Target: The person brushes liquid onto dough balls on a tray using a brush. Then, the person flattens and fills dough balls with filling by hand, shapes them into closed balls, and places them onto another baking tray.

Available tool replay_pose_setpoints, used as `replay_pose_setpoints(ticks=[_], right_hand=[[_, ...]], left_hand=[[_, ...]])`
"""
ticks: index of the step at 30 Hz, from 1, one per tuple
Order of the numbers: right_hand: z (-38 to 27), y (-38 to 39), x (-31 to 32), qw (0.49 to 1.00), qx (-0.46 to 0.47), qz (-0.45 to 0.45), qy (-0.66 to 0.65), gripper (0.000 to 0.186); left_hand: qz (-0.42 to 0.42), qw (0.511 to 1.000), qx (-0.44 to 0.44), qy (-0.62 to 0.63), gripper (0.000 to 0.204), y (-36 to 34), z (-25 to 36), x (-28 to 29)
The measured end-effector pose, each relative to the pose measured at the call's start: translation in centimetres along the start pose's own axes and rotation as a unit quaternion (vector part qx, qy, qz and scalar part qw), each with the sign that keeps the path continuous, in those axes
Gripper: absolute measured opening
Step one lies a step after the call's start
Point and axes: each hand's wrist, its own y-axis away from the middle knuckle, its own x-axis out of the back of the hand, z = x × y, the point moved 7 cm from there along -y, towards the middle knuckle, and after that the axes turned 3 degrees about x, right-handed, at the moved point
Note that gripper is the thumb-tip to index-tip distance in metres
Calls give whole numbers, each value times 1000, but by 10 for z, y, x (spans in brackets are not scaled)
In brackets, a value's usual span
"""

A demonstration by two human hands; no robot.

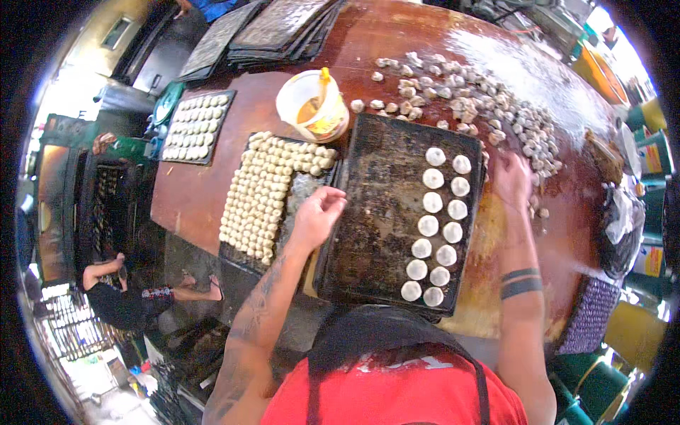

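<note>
A dark baking tray (379, 212) lies in front of me, with two rows of flattened white dough rounds (432, 203) along its right half. My left hand (320, 216) hovers by the tray's left edge, its fingers curled together; whatever they hold, if anything, is hidden. To the right of the tray, my right hand (513, 177) is at the near edge of a heap of floured dough pieces (528, 127). Its fingers are blurred, so their grip does not show. Left of my left hand, small pale dough balls (258, 198) fill much of another tray (301, 191).
A white bucket (294, 92) with orange contents and a yellow handle stands beyond the trays. Stacked dark trays (276, 35) lie at the far left, near a tray of dough rounds (195, 127). Flour (524, 64) covers the far right. Another person (131, 294) is at left.
</note>
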Motion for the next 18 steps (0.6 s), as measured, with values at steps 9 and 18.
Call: replay_pose_setpoints(ticks=[9,18], right_hand=[[107,97,16,760,-204,48,-615,24],[-18,183,-41,923,-64,-222,-309,30]], left_hand=[[305,808,-92,-496,12,-58,-47,131],[64,956,29,284,21,-27,-9,-1]])
